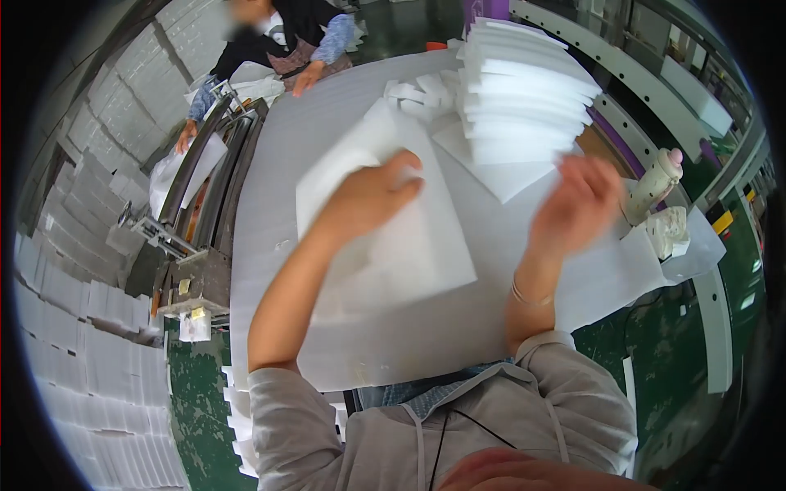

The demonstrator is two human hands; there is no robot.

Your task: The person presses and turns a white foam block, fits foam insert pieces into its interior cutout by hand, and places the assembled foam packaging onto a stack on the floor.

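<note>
A white foam sheet [417, 237] lies flat on the table in front of me. My left hand [372, 196] is over its middle, fingers curled and the thumb near the fingertips. A whitish bit shows between them, but I cannot make out what it is. To the right, my right hand [577, 200] is raised over the table, its fingers smeared by motion. It is nearest to a tall stack of white foam pieces [520, 98], which stands on another white sheet [499, 172].
Crumpled white scraps [422, 94] lie at the back of the table [327, 356]. A bottle with a pink top [659, 180] and a white block [667, 231] stand at the right. A long machine [217, 188] borders the left, where a co-worker [286, 41] stands. White stacks [98, 368] fill the far left.
</note>
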